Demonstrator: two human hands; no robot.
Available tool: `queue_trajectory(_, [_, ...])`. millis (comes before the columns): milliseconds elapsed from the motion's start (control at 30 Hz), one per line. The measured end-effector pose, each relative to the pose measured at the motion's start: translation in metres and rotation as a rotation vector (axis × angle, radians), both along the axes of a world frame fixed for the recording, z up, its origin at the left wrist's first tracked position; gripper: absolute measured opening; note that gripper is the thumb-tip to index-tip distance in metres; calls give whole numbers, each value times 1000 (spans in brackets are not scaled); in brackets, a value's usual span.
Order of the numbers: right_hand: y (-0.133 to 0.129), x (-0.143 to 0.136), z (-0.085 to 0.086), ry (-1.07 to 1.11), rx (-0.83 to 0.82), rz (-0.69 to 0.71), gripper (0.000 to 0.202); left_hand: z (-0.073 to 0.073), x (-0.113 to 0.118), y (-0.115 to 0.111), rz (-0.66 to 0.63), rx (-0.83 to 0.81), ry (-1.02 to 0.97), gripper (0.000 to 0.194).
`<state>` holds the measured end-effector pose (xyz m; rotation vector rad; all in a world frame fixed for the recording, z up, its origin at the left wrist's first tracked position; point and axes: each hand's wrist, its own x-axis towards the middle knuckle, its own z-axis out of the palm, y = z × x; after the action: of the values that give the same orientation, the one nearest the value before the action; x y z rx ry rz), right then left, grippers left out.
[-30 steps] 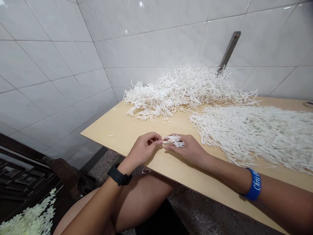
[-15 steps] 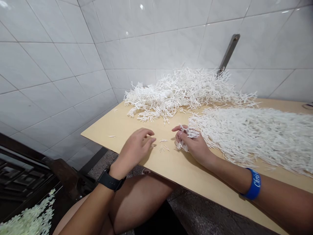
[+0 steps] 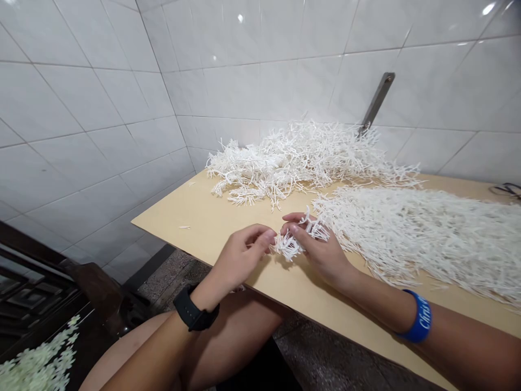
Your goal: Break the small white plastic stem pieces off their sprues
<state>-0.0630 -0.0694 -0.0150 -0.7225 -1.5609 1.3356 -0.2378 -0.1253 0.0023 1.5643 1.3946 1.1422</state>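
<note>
My right hand (image 3: pixel 331 258) holds white twigs (image 3: pixel 288 247) near the desk's (image 3: pixel 163 217) front edge. My left hand (image 3: pixel 238 255), apart before, is now back at their tips; I can't tell if it pinches. I think I'm picking again. A twig heap (image 3: pixel 293 163) fills the back edge.

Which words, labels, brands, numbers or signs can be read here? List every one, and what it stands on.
"Chris": on the blue wristband around the right forearm; the lettering after it curves away, unreadable.
No other text can be made out; the black wristwatch shows none.
</note>
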Motion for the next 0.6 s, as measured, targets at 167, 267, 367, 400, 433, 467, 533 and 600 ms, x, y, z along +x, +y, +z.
queue_trajectory(167, [-4, -2, 6, 12, -37, -16, 35, -2, 15, -2, -1, -76, -195, 23])
queue_trajectory(267, [-3, -3, 6, -30, -96, 48, 34, -2, 15, -2, 76, -53, -259, 22])
queue_trajectory(367, [-1, -2, 4, -155, -133, 156, 37, -1, 12, -2, 112, -18, -271, 23])
queue_trajectory(400, [-1, -1, 3, -185, -111, 162, 41, -1, 11, -2, 101, -20, -275, 23])
queue_trajectory(433, [-1, 0, 3, -201, -77, 155, 43, -1, 11, -2, 82, -24, -282, 25])
queue_trajectory(467, [-2, 0, 3, -203, -43, 145, 43, -2, 12, -2, 59, -29, -291, 27])
queue_trajectory(533, [-3, 0, 3, -191, 0, 146, 41, -4, 14, -2, 3, -35, -310, 37])
queue_trajectory(600, [-5, 0, 3, -183, 19, 158, 39, -6, 17, -3, -70, -38, -317, 45])
